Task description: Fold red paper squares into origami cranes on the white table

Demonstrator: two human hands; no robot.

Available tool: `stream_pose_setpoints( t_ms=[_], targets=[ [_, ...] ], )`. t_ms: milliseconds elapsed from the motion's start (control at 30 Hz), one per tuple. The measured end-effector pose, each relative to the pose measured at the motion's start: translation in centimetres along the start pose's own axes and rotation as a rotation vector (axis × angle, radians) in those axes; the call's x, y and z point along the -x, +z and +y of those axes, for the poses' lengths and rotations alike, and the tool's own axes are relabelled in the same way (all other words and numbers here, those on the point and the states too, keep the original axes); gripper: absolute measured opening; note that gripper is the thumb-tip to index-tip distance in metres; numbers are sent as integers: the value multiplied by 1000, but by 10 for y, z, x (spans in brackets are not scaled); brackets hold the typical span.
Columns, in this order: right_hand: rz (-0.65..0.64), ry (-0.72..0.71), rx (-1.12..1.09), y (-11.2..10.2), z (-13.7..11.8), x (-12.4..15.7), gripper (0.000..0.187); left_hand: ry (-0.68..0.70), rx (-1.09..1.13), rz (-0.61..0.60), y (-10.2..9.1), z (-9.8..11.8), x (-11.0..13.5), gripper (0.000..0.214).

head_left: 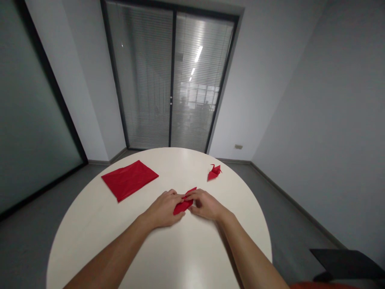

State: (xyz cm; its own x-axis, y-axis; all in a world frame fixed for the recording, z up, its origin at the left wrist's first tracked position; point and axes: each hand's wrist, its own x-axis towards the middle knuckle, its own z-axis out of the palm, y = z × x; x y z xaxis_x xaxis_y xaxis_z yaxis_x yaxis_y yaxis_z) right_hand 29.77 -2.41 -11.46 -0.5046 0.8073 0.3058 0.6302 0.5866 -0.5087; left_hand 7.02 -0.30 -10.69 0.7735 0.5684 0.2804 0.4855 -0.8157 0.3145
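Observation:
A small folded piece of red paper lies on the round white table between my two hands. My left hand rests on its left side, fingers pressed down on the paper with the thumb under its near edge. My right hand pinches the paper's right part, fingertips on the upper fold. Part of the paper is hidden under my fingers.
A stack of red paper sheets lies flat at the table's far left. A finished red paper crane stands at the far right. A window with blinds is behind the table. A dark chair sits low right.

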Motion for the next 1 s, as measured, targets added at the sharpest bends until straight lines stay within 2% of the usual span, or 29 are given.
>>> stream_pose_setpoints(
  t_ms=[233,433,567,733,833,1000],
  targets=[
    [16,-3,50,-3,-5,-1,25,57,-34,11,5,-4,2,44],
    [-4,35,19,-5,-5,0,23,62,-120,6,19,-17,2,48],
    [9,54,62,-7,-7,-1,22,56,-87,22,19,-18,0,43],
    [36,180,74,-7,-7,0,18,-77,-6,34,14,-14,-1,32],
    [20,195,73,-5,-4,0,19,-176,-12,27,13,-11,-2,29],
    [60,208,101,0,0,-2,17,-262,-17,50,15,-7,-5,22]
  ],
)
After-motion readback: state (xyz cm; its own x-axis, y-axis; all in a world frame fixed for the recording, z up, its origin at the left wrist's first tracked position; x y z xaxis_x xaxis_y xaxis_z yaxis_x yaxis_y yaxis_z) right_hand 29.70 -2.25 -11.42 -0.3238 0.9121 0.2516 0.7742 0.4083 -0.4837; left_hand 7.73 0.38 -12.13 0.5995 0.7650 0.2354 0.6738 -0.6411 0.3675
